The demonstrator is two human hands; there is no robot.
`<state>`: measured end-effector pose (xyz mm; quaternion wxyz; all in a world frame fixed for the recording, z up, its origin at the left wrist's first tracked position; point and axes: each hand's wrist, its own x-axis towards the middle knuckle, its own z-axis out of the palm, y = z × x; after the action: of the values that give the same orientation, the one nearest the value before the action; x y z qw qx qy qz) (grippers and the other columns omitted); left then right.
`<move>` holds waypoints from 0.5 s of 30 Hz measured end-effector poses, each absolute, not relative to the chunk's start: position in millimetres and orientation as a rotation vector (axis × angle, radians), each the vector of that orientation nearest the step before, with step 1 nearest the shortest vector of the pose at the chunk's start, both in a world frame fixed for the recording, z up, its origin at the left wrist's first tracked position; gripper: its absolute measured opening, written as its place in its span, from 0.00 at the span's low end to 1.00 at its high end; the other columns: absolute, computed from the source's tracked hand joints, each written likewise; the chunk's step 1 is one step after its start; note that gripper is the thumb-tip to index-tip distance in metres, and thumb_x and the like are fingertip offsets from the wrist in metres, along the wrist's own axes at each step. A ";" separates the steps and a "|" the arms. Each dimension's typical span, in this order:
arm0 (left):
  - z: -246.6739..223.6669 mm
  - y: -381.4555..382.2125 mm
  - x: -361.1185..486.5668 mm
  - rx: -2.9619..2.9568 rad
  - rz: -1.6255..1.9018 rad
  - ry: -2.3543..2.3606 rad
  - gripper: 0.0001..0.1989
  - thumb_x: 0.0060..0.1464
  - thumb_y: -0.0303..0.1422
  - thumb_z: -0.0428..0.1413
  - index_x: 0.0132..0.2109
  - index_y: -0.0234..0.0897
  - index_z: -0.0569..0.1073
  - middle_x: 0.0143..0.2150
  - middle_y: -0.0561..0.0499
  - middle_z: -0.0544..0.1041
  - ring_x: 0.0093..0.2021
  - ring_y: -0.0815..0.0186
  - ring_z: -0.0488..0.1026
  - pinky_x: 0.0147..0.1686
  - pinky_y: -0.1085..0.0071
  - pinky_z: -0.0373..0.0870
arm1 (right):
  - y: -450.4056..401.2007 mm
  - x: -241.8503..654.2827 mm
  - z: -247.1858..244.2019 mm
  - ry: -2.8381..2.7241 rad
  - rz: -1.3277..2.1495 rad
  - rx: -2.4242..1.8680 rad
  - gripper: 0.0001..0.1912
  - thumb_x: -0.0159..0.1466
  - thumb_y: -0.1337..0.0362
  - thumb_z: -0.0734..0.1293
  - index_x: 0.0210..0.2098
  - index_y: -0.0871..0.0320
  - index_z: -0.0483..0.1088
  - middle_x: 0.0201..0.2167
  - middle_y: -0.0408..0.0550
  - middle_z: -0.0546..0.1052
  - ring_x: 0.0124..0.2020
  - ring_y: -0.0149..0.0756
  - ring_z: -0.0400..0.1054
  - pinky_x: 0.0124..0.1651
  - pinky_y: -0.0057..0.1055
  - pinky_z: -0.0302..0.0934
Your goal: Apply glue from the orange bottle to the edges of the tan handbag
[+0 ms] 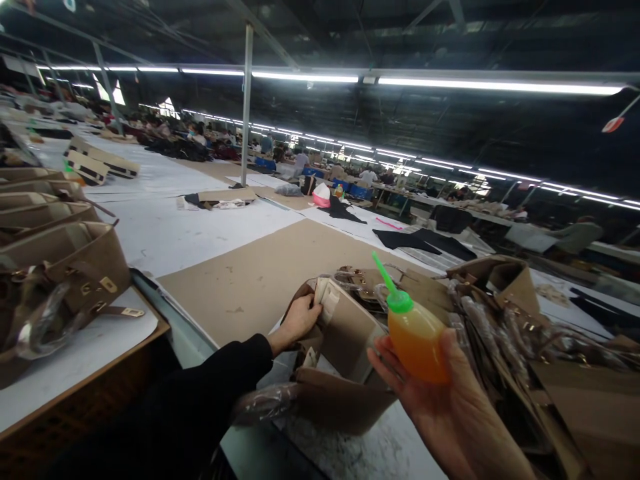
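At far left, a stack of roughly four tan handbags (75,267) lies on a worktop (235,287), with brass fittings and clear plastic wrap on the nearest. Right of it, the left hand (299,319) rests at the mouth of one open tan handbag (340,340), its fingers (313,300) together and curled over a pale inner panel. Just beside that bag, the right hand (445,400) holds up one squeeze bottle (417,343) of orange liquid with a green nozzle, the fingers (380,357) wrapped around it. At far right lies a heap of more tan bags (520,333), plastic-wrapped in places, too tangled to count.
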<state>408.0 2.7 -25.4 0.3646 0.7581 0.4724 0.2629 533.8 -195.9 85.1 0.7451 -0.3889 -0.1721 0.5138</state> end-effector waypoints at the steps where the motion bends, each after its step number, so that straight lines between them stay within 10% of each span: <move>1: -27.5 4.1 407.7 1.938 0.679 1.168 0.15 0.58 0.31 0.47 0.46 0.31 0.74 0.44 0.44 0.79 0.44 0.62 0.75 0.44 0.71 0.68 | -196.4 533.4 85.4 -0.368 1.128 -0.847 0.20 0.61 0.47 0.71 0.43 0.56 0.77 0.42 0.54 0.78 0.43 0.49 0.72 0.53 0.54 0.64; 10: 23.2 38.6 392.7 1.871 0.569 0.620 0.14 0.53 0.34 0.52 0.42 0.29 0.75 0.35 0.49 0.77 0.34 0.66 0.71 0.37 0.72 0.67 | -221.3 547.3 88.4 -0.342 1.230 -0.803 0.22 0.52 0.48 0.78 0.41 0.54 0.78 0.41 0.53 0.78 0.43 0.49 0.72 0.52 0.50 0.66; 15: 118.1 58.5 386.9 2.391 0.139 0.548 0.13 0.48 0.33 0.55 0.40 0.34 0.78 0.36 0.52 0.77 0.35 0.65 0.70 0.35 0.73 0.64 | -241.3 557.4 84.5 -0.284 1.200 -0.952 0.27 0.50 0.47 0.79 0.44 0.55 0.76 0.41 0.56 0.78 0.30 0.42 0.73 0.30 0.33 0.73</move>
<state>386.9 58.5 118.1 0.3359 0.9167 0.2100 0.0532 557.4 -241.3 84.5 0.7117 -0.4292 -0.1279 0.5412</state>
